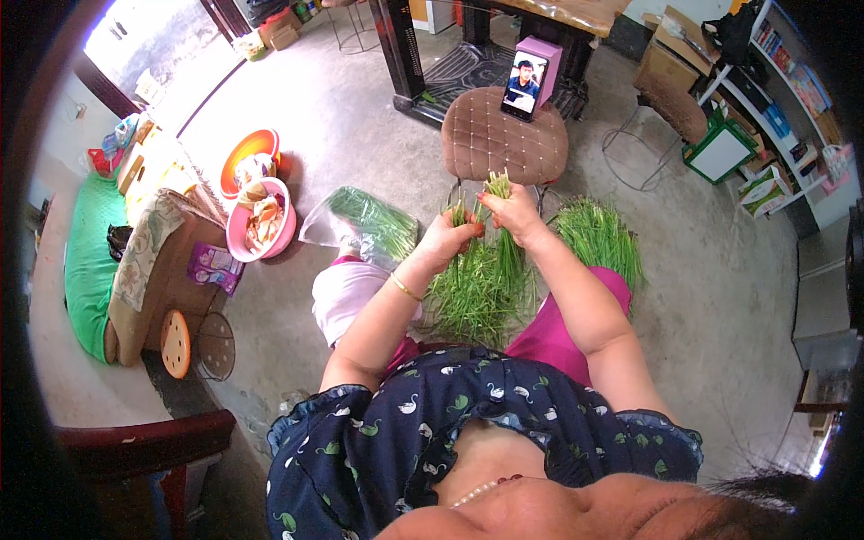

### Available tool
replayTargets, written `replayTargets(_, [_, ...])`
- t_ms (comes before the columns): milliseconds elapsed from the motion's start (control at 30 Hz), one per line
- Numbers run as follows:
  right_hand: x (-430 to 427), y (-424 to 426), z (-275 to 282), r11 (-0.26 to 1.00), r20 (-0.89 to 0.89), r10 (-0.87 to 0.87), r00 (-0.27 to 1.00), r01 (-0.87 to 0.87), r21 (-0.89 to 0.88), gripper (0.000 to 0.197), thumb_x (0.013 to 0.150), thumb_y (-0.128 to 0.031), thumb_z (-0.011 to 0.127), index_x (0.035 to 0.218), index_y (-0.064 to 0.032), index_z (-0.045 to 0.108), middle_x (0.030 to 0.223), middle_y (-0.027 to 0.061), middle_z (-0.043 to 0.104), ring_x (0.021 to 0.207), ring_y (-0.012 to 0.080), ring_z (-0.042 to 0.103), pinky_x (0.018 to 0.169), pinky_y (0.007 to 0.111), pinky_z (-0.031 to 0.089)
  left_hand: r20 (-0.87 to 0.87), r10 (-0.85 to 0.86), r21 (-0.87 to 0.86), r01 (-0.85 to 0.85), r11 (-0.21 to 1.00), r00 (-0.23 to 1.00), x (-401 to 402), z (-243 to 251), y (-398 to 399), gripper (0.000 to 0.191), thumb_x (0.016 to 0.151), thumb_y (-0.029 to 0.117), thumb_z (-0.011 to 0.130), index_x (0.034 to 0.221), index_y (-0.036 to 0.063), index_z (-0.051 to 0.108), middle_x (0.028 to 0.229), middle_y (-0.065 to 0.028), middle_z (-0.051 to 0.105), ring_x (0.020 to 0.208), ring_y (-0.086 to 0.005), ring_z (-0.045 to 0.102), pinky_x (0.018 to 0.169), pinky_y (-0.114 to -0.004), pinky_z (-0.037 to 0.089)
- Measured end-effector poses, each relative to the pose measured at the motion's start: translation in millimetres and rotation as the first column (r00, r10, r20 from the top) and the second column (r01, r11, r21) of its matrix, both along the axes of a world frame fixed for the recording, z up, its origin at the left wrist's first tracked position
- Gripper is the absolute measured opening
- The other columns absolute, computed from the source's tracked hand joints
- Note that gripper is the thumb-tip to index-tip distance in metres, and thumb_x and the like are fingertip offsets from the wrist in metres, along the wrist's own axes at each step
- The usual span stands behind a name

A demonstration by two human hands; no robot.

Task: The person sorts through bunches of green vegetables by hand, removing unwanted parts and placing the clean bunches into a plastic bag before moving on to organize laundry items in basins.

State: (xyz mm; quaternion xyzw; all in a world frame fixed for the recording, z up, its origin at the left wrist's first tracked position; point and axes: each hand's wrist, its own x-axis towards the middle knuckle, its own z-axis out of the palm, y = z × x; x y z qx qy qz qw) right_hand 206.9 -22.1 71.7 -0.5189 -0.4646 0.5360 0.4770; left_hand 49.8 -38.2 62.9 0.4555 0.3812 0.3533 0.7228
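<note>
My right hand (516,212) grips a bunch of long green stalks, perhaps garlic chives (498,181), with the pale cut ends pointing up and the leaves hanging below. Close beside it, my left hand (449,239) holds a smaller bunch of the same stalks (459,214). Beneath both hands a loose heap of green leaves (476,304) lies on the floor between my knees. A clear plastic bag (378,226) with more green stalks inside lies left of my left hand. To the right, another pile of stalks (601,236) rests beside my right knee.
Ahead stands a brown cushioned stool (503,145), with a phone (524,84) propped against a pink box (548,67). Left are a pink basin (282,233) and an orange basin (233,156) holding things. A second stool (675,111) and shelves (776,128) stand right.
</note>
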Motion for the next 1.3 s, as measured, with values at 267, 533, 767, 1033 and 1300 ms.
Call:
replayTargets(267, [3.8, -0.4, -2.4, 0.986, 0.126, 0.168, 0.978, -0.166, -0.019, 0.014, 0.072, -0.014, 0.063, 0.080, -0.0040, 0.058, 0.062, 0.0003, 0.054, 0.046, 0.0090, 0.047, 0.038, 0.025, 0.038, -0.006, 0.109, -0.004, -0.109, 0.994, 0.994, -3.5, -9.3, 3.1, 0.009, 0.075, 0.009, 0.061, 0.080, 0.0074, 0.054, 0.064, 0.0017, 0.054, 0.047, -0.0047, 0.041, 0.042, -0.019, 0.028])
replayTargets(533, [12.7, -0.5, 7.5, 0.987, -0.062, 0.153, 0.986, -0.155, -0.036, 0.009, 0.073, -0.011, 0.061, 0.074, -0.0038, 0.056, 0.057, -0.0004, 0.050, 0.043, 0.0084, 0.043, 0.037, 0.025, 0.036, -0.025, 0.138, 0.015, -0.138, 0.990, 0.990, -9.8, -11.8, 2.4, 0.008, 0.075, 0.012, 0.063, 0.078, 0.0079, 0.056, 0.065, 0.0012, 0.057, 0.047, -0.0046, 0.040, 0.043, -0.019, 0.028])
replayTargets(767, [24.9, 1.1, 22.7, 0.999, -0.279, 0.034, 0.960, -0.042, -0.022, 0.006, 0.075, -0.008, 0.060, 0.073, -0.0042, 0.056, 0.053, -0.0003, 0.048, 0.040, 0.0084, 0.042, 0.039, 0.025, 0.036, -0.066, 0.190, -0.047, -0.193, 0.980, 0.979, -15.4, -17.3, 1.2, 0.006, 0.076, 0.012, 0.061, 0.077, 0.0075, 0.056, 0.064, 0.0001, 0.057, 0.045, -0.0052, 0.038, 0.042, -0.020, 0.027])
replayTargets(1033, [25.8, 2.7, 10.9, 0.994, 0.202, 0.086, 0.976, -0.071, -0.082, 0.014, 0.079, -0.016, 0.058, 0.079, -0.0031, 0.061, 0.058, -0.0017, 0.050, 0.041, 0.0057, 0.039, 0.037, 0.022, 0.033, 0.210, 0.145, -0.237, -0.094, 0.967, 0.967, -19.4, -12.8, 3.4, 0.006, 0.079, 0.010, 0.057, 0.079, 0.0048, 0.055, 0.068, -0.0030, 0.057, 0.043, -0.0060, 0.033, 0.041, -0.021, 0.027])
replayTargets(1300, [-2.2, -9.2, 9.7, 0.986, -0.025, 0.166, 0.986, -0.166, -0.002, 0.009, 0.076, -0.014, 0.061, 0.082, -0.0074, 0.059, 0.064, -0.0010, 0.054, 0.049, 0.0067, 0.046, 0.039, 0.023, 0.036, 0.264, 0.039, -0.250, 0.029, 0.968, 0.964, -12.5, -6.8, -2.5, 0.006, 0.080, 0.010, 0.056, 0.083, 0.0054, 0.055, 0.071, -0.0031, 0.057, 0.043, -0.0054, 0.034, 0.042, -0.021, 0.029])
